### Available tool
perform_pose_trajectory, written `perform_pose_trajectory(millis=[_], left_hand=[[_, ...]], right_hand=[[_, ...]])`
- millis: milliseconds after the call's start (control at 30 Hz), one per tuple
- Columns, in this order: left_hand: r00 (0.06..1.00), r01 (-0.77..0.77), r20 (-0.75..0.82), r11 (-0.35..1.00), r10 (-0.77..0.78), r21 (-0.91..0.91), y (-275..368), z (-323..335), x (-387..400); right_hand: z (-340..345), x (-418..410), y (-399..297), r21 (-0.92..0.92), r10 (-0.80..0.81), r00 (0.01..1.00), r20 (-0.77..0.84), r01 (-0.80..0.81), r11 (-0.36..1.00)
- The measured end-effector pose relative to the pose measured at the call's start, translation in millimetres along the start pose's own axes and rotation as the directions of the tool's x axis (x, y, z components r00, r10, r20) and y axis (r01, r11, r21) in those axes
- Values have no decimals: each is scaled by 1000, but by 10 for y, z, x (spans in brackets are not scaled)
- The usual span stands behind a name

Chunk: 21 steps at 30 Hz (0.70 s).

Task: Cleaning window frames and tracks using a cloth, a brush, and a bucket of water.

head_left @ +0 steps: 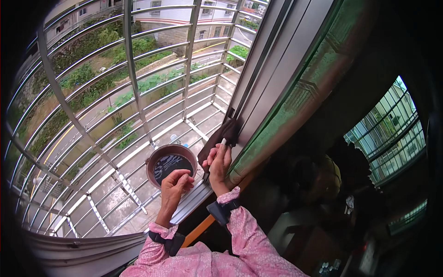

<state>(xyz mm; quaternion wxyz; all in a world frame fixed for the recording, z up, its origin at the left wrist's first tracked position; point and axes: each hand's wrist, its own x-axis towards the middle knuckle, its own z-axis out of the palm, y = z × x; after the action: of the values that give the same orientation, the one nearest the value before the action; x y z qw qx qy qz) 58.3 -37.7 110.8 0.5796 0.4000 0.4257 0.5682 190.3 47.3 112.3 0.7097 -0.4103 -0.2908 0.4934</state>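
Observation:
A dark cloth (216, 140) lies against the lower part of the window frame, and my right hand (220, 161) grips it with the thumb on top. My left hand (178, 183) is held over the near rim of a round brown bucket (152, 161); its fingers are curled, and whether anything is between them cannot be told. Dark liquid (173, 165) with bright reflections fills part of the bucket. The bucket stands on the metal bars outside the window, left of the cloth.
A stainless-steel window cage (129, 69) surrounds the bucket. The sliding window's metal frame (273, 65) rises on the right beside a green curtain (294, 100). The window sill track (193, 202) runs below my hands. A grey curtain (93, 251) hangs at lower left.

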Motion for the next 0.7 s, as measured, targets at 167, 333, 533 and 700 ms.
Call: perform_pose_trajectory(millis=[167,333,533,700], left_hand=[[999,37,-3,999,-37,20,-152,144,308],[989,-148,12,970,149,191,-506,234,663],[980,-167,162,924,116,344,-816,291,970],[972,-42,232,955,-29,294,-1178,302,1100]], right_hand=[[-244,-65,315,-70,71,996,-45,-74,995],[-512,-148,635,-163,106,994,-39,-111,980],[-777,-235,868,-213,153,985,-80,-167,963],[-871,-348,956,-237,252,960,-125,-276,931]])
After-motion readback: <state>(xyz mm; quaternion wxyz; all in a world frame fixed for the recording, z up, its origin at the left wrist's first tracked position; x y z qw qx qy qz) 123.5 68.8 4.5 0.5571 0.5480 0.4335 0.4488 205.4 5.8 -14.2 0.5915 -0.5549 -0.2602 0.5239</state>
